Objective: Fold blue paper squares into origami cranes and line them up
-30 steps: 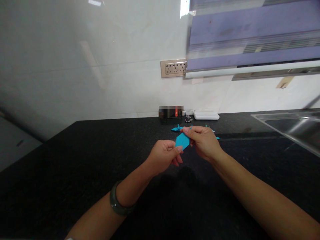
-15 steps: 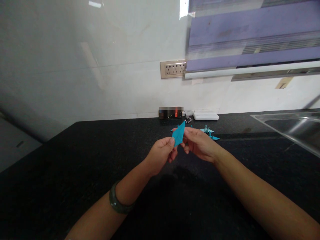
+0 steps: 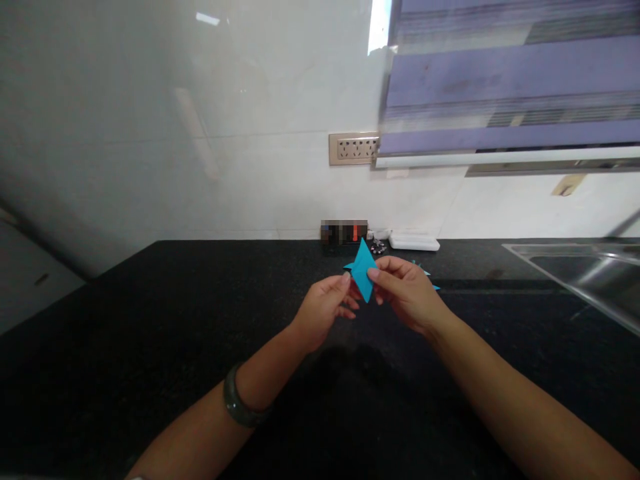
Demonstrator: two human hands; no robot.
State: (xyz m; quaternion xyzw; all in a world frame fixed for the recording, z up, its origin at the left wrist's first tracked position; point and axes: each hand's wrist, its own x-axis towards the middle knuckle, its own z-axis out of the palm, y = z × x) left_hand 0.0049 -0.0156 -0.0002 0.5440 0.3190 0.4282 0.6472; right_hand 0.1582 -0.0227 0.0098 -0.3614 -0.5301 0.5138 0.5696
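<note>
A folded blue paper piece (image 3: 364, 269), kite-shaped and standing nearly upright, is held above the black counter (image 3: 150, 320). My right hand (image 3: 407, 293) pinches its right edge between thumb and fingers. My left hand (image 3: 323, 310) touches its left edge with thumb and fingertips; a dark bracelet (image 3: 239, 408) is on that wrist. Behind my right hand, tips of other folded blue paper figures (image 3: 426, 275) lie on the counter, mostly hidden.
At the back wall stand a small dark device (image 3: 344, 233) and a flat white box (image 3: 414, 241). A steel sink (image 3: 585, 267) is set into the counter at the right. A wall socket strip (image 3: 353, 148) and a window blind (image 3: 510, 93) are above.
The blue paper has been turned from lying slanted in my fingers to standing upright, point up. My hands shifted grip on it; the view tilted slightly down.
</note>
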